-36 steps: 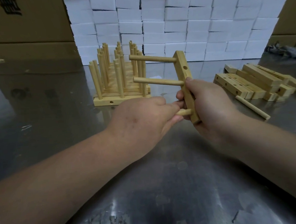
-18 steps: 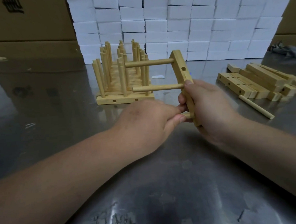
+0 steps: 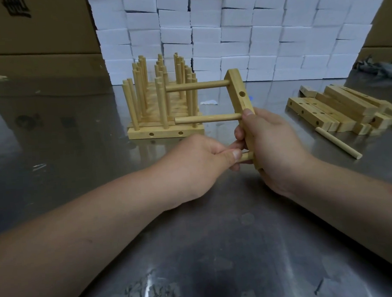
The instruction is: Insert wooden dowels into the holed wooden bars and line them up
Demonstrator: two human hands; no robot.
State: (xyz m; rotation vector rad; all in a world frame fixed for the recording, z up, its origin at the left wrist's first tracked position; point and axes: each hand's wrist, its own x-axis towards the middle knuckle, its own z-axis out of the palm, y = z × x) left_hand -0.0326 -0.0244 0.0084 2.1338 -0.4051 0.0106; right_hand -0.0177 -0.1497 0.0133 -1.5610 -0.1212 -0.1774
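Pale wood: bar (image 3: 240, 93), held upright over the steel table (image 3: 218, 238) at 1 o'clock, its lower half grasped by the right hand (image 3: 274, 148). Two dowels (image 3: 196, 86) are seated and point to 9 o'clock. The third dowel (image 3: 246, 156), pinched by the left hand (image 3: 198, 162), is part-way into the bottom hole.

Done: rows (image 3: 163, 104) of pegged bars stand at 11 o'clock.

Left: a pile (image 3: 325, 112) of empty bars and a spare dowel (image 3: 337, 142) at 2 o'clock.

Versus a second ago: grips are unchanged, the bar sits straighter, and the dowels lie nearer level.

Tilted holed bar (image 3: 245, 102), two dowels (image 3: 197, 85) jutting left, third dowel (image 3: 246, 156) at bottom
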